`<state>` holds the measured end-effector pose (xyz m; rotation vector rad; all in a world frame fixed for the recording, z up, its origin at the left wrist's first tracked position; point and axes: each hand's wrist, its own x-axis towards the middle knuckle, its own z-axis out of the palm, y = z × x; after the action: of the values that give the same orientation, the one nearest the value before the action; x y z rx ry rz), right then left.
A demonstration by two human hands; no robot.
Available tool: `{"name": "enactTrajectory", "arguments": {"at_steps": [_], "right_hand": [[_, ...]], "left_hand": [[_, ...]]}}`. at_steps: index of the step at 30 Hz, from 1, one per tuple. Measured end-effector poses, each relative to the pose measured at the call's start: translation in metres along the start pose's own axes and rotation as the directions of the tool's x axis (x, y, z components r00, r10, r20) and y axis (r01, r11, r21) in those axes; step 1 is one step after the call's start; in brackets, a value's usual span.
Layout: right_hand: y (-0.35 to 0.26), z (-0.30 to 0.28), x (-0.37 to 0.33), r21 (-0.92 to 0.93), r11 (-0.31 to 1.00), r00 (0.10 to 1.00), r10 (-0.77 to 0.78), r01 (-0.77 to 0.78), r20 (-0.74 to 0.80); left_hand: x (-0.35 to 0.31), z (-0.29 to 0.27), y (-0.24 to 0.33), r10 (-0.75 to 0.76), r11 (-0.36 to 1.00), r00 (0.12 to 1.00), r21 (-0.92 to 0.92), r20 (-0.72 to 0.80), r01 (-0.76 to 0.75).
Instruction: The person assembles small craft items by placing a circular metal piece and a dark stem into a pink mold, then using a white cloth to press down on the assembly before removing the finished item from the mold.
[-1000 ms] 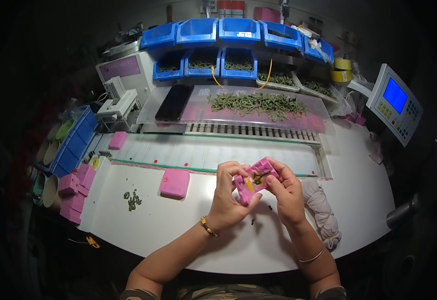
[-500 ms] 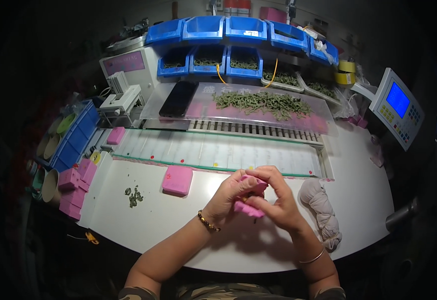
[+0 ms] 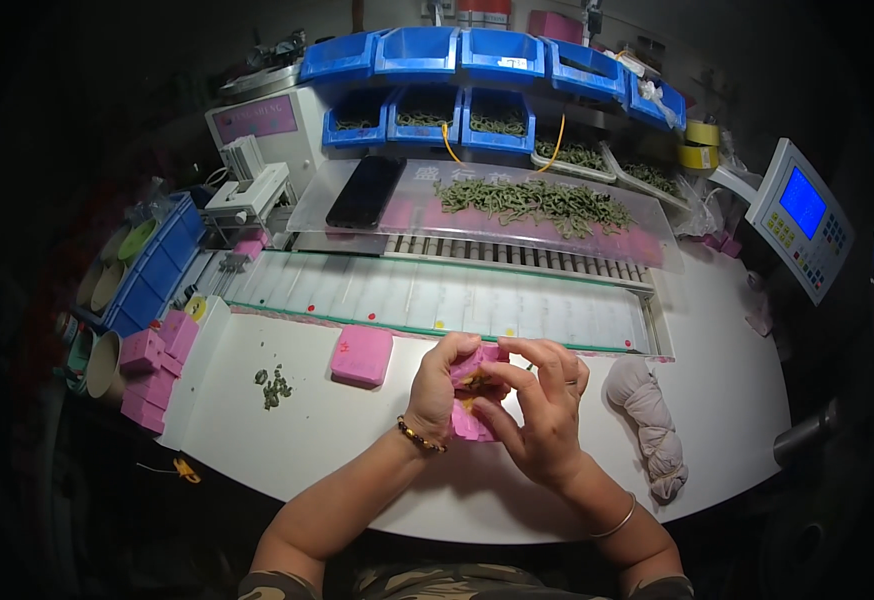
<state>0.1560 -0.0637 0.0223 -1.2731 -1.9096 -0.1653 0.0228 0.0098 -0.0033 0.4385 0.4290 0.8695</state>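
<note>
Above the white table, my left hand (image 3: 433,388) is closed around a pink rubber mold (image 3: 469,424), which is split open, with a yellowish patch inside. My right hand (image 3: 549,428) works at the mold's opening, thumb near the lower flap and forefinger near the upper one. The fingers hide part of the inside, so I cannot see what lies there. A second pink mold (image 3: 362,356), square and closed, rests on the table left of my hands. Green crumbled bits (image 3: 275,388) lie farther left.
A green-edged track (image 3: 407,290) runs behind my hands. Beyond it, a clear shelf (image 3: 307,212) bears a phone and green pieces, below blue bins (image 3: 416,52). Right are a rolled cloth (image 3: 649,430) and a control screen (image 3: 802,203); left, stacked pink molds (image 3: 152,385).
The mold in my hands has turned and opened wider, and my right fingers have spread. At the far left, a pink mold on the track has moved back toward the white machine.
</note>
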Motion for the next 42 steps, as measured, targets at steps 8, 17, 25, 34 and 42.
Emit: {"name": "enactTrajectory", "arguments": {"at_steps": [8, 17, 25, 34, 42], "right_hand": [[-0.004, 0.005, -0.003, -0.010, 0.995, 0.991, -0.100, 0.100, -0.089], [0.017, -0.007, 0.006, 0.487, 0.841, 0.931, 0.339, -0.235, -0.135], [0.046, -0.011, 0.000, 0.813, 0.264, 0.777, 0.541, -0.519, 0.320], [0.040, -0.017, 0.004, 0.542, 0.726, 0.894, 0.433, -0.423, 0.119], [0.036, -0.016, 0.006, -0.163, 0.985, 0.991, 0.035, -0.056, -0.130]], "left_hand": [[0.010, -0.016, -0.010, 0.196, 0.981, 0.980, -0.005, 0.029, -0.196], [-0.001, 0.005, -0.006, 0.237, 0.964, 0.969, 0.140, -0.069, -0.226], [-0.003, 0.014, -0.014, 0.359, 0.661, 0.911, 0.635, 0.201, -0.400], [-0.003, 0.010, -0.014, 0.388, 0.528, 0.899, 0.750, 0.202, -0.397], [-0.002, 0.011, -0.018, 0.507, 0.396, 0.834, 0.800, 0.219, -0.451]]}}
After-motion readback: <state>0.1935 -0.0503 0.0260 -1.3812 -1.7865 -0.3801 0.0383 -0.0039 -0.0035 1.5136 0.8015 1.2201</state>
